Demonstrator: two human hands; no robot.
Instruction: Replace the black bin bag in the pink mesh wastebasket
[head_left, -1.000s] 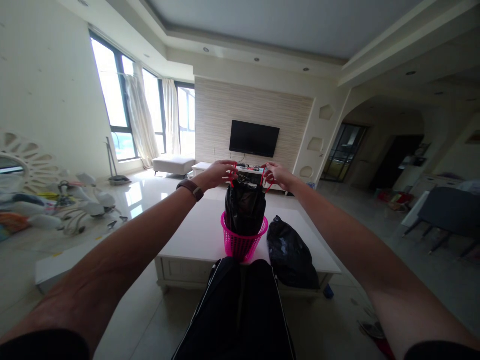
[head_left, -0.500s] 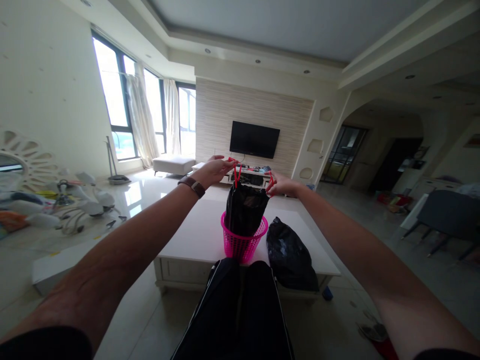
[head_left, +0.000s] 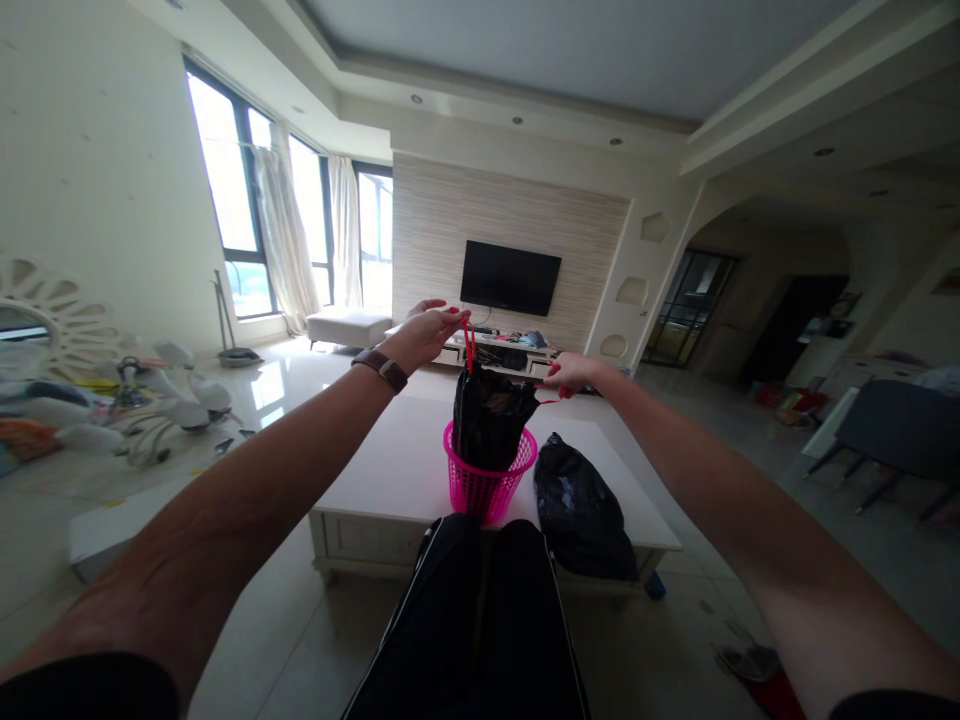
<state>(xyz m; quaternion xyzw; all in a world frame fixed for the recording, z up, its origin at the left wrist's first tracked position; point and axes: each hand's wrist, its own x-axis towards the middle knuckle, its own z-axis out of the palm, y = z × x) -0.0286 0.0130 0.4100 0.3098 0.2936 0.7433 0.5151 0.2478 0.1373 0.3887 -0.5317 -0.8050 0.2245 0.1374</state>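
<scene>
So the red ties (head_left: 470, 345) are pulled out of the bag (head_left: 487, 430) and its mouth looks partly gathered, but I can't see any knot. Its lower part sits inside the basket (head_left: 487, 490) on the worktop (head_left: 367, 450), so I'd call it partway: drawn up, not yet out. Both arms reach forward. The left hand (head_left: 429, 333) is a bit higher, pinching one tie at the fingertips; the right hand (head_left: 574, 374) curls around the other, off to the side.
</scene>
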